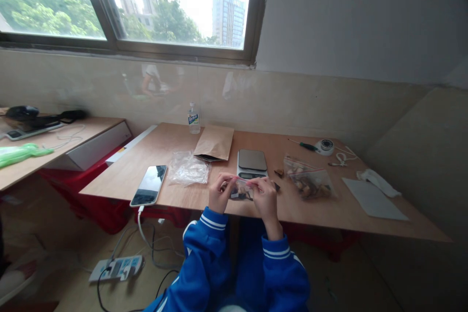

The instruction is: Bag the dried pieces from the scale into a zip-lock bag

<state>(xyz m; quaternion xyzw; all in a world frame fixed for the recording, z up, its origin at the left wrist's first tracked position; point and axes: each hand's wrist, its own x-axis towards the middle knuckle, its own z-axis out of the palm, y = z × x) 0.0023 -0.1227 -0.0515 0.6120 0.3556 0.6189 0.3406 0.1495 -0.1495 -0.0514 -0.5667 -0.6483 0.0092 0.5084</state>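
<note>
My left hand (220,192) and my right hand (265,197) both pinch the top edge of a small clear zip bag (241,189) with dark pieces inside, held just above the near edge of the wooden table (183,195). Both arms wear blue sleeves with white stripes. Directly behind the bag stands a small digital scale (252,162). To the right lies a larger clear zip bag (309,182) filled with brown pieces, with loose brown bits (279,172) beside it. A crumpled pile of clear bags (187,168) lies to the left.
A phone (149,185) on a cable lies at the table's left. A brown paper envelope (214,142) and a water bottle (193,118) stand behind. Screwdriver (303,145), tape roll (324,146) and white sheet (373,199) are at right. A power strip (116,268) lies on the floor.
</note>
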